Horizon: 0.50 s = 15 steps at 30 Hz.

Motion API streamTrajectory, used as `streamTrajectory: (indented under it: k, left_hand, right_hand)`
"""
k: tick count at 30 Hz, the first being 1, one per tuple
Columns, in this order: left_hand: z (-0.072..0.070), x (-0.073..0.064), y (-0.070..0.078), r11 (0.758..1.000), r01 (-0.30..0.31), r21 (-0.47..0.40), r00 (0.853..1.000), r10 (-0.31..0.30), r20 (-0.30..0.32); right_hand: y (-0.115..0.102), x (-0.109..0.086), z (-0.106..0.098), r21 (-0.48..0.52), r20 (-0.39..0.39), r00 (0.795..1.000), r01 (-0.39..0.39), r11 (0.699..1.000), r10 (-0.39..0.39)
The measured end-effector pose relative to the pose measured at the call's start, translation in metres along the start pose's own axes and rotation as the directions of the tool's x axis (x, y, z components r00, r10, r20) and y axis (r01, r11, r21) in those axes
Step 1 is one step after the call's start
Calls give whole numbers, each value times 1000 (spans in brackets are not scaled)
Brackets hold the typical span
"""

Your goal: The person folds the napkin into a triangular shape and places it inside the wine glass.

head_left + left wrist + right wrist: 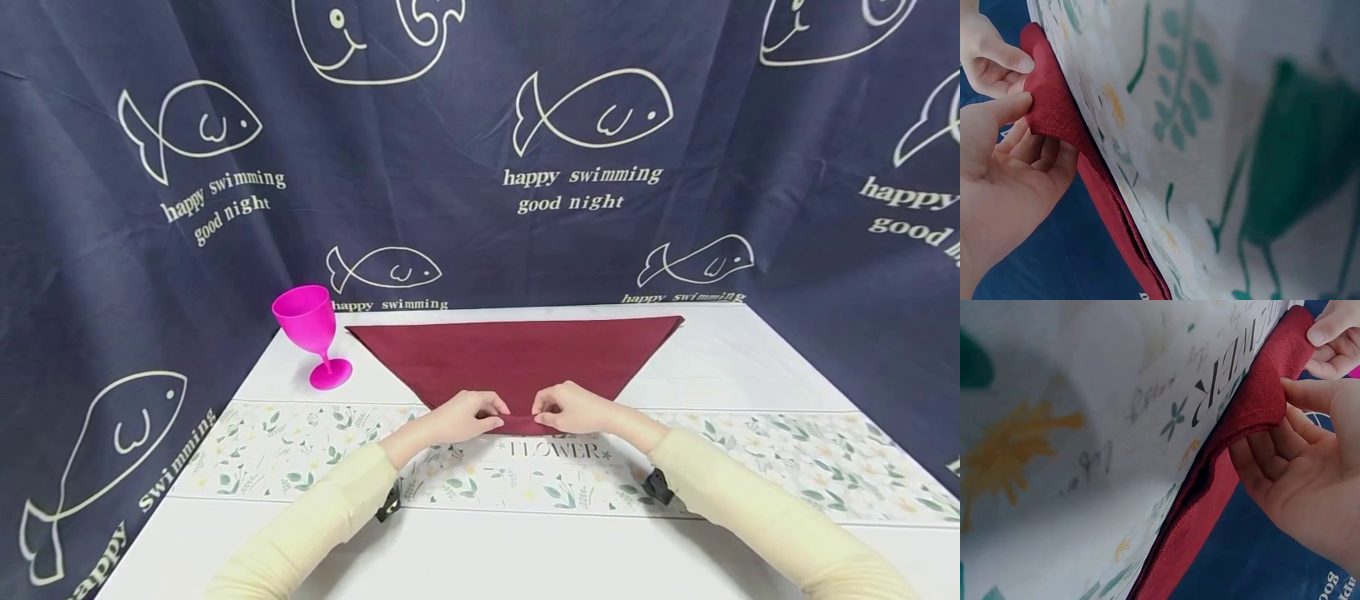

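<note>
A dark red cloth napkin (510, 358) lies on the table, its long straight edge at the back and its sides narrowing toward the front. At the narrow front end the cloth is turned up into a small rolled fold (519, 424). My left hand (467, 416) pinches the left part of this fold between thumb and fingers. The right hand (576, 408) pinches its right part, a short gap away. In the left wrist view, the thumb lies over the red fold (1054, 103) with fingers beneath. The right wrist view shows a similar grip on the fold (1266, 394).
A bright pink plastic goblet (307, 321) stands upright at the back left of the table. Under the napkin's front runs a white floral band (300, 450) with the word FLOWER. A navy curtain (480, 208) with fish drawings hangs behind the white table (510, 550).
</note>
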<state>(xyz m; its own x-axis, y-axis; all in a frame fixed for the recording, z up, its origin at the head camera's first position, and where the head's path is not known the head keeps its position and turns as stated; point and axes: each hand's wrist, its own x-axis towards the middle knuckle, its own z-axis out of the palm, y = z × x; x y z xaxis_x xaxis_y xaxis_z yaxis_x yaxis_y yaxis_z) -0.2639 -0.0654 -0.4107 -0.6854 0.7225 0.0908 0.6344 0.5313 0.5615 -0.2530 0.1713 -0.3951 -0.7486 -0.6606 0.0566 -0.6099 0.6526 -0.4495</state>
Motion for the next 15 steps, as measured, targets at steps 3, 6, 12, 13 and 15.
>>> streamTrajectory:
  k: [3,6,12,13,15]
  left_hand:
    - [1,0,-1,1000,14,-14,1000,-14,-4]
    - [2,0,-1,1000,24,-20,1000,-24,-5]
    - [2,-2,0,999,32,32,999,-32,-4]
    - [2,-3,0,999,34,42,999,-34,-6]
    - [2,-3,1,998,39,55,999,-38,-13]
  right_hand:
    - [1,1,0,4,7,1000,-16,1000,16]
    - [2,1,1,10,7,1000,-19,1000,19]
    - [6,2,5,33,-21,1000,-11,999,12]
    - [6,2,6,37,-26,1000,-12,999,13]
    - [7,2,7,40,-39,999,-12,999,13]
